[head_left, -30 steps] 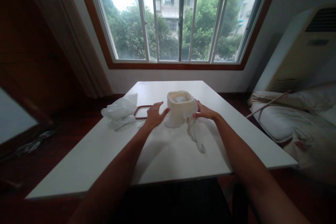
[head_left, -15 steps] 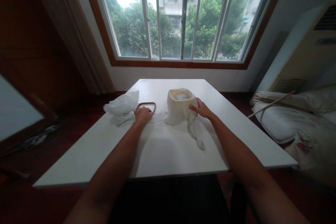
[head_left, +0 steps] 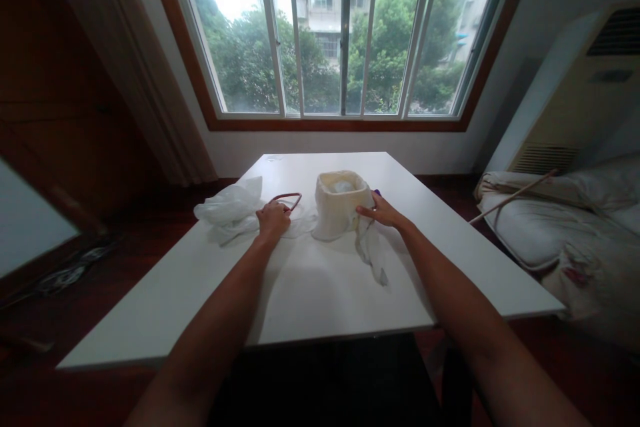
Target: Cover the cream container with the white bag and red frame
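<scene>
A small cream bin (head_left: 338, 205) lined with a white plastic bag stands on the white table (head_left: 320, 280). My right hand (head_left: 381, 211) rests against its right side, fingers on the bag's loose tail (head_left: 371, 250) that trails over the tabletop. My left hand (head_left: 273, 218) is closed on a reddish-brown rectangular ring (head_left: 289, 198), whose far end is raised off the table. A crumpled white plastic bag (head_left: 229, 209) lies just left of that hand.
A wide window fills the wall beyond the table. At right stand a floor air conditioner (head_left: 580, 87) and piled bedding (head_left: 550, 220) with a thin stick across it. Dark wood floor and cables lie at the left.
My left hand left the bin's side, went left to the ring, closed on it and tilted it up. My right hand stayed at the bin.
</scene>
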`<action>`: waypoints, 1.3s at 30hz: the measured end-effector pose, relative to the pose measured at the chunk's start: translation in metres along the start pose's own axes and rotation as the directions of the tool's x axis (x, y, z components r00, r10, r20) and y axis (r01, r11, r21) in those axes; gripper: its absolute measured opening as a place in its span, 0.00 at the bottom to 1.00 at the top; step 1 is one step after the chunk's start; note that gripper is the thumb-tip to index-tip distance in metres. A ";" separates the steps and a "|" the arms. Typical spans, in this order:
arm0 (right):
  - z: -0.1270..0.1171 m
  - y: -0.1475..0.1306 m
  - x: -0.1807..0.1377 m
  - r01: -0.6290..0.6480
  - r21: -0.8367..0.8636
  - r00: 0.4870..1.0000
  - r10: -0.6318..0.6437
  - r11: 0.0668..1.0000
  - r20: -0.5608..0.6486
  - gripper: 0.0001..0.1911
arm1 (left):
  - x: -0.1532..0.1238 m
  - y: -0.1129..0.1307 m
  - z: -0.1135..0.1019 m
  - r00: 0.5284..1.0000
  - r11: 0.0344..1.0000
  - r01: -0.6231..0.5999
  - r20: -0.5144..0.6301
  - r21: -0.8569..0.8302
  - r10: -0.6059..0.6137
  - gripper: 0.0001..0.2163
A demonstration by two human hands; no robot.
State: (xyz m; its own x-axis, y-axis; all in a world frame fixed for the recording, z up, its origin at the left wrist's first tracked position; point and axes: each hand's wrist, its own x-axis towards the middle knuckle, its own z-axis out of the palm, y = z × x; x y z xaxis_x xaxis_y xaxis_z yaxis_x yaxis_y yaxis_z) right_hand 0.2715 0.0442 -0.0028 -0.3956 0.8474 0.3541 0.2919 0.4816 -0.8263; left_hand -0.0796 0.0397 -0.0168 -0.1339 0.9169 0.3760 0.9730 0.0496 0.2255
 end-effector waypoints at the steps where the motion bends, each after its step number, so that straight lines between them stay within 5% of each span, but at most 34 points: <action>1: 0.000 0.000 0.000 0.002 0.001 1.000 -0.002 1.000 0.004 0.35 | 0.000 0.001 -0.002 1.000 1.000 -0.006 -0.024 -0.016 0.006 0.12; 12: -0.014 0.000 -0.002 -0.018 0.001 0.999 0.018 1.000 0.048 0.52 | -0.011 0.021 -0.031 0.938 0.972 -0.182 -0.324 -0.150 0.126 0.09; 15: -0.022 -0.009 -0.001 0.033 -0.041 0.987 -0.039 0.999 -0.154 0.50 | -0.013 0.031 -0.041 0.882 0.931 -0.298 -0.434 -0.209 0.185 0.09; 19: -0.016 -0.035 0.001 0.179 -0.210 0.872 -0.254 0.961 -0.419 0.38 | -0.019 0.052 -0.052 0.758 0.793 -0.542 -0.568 -0.278 0.319 0.09; 25: 0.011 -0.068 0.001 0.317 -0.382 0.796 -0.463 0.868 -0.390 0.31 | -0.033 0.079 -0.063 0.647 0.630 -0.718 -0.617 -0.296 0.448 0.07; 29: 0.017 -0.072 0.000 0.345 -0.410 0.766 -0.506 0.844 -0.396 0.31 | -0.038 0.086 -0.067 0.637 0.600 -0.740 -0.602 -0.304 0.482 0.07; 39: 0.020 -0.065 0.007 0.295 -0.492 0.731 -0.525 0.819 -0.436 0.21 | -0.036 0.101 -0.058 0.698 0.607 -0.694 -0.566 -0.387 0.438 0.10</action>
State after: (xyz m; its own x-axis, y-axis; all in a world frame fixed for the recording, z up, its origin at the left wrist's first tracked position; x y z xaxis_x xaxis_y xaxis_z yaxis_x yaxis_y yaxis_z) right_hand 0.2322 0.0146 0.0443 -0.0628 0.4640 0.8836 0.5504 0.7547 -0.3572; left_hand 0.0124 -0.0111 0.0450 0.2264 0.4381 0.8700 0.6105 -0.7598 0.2237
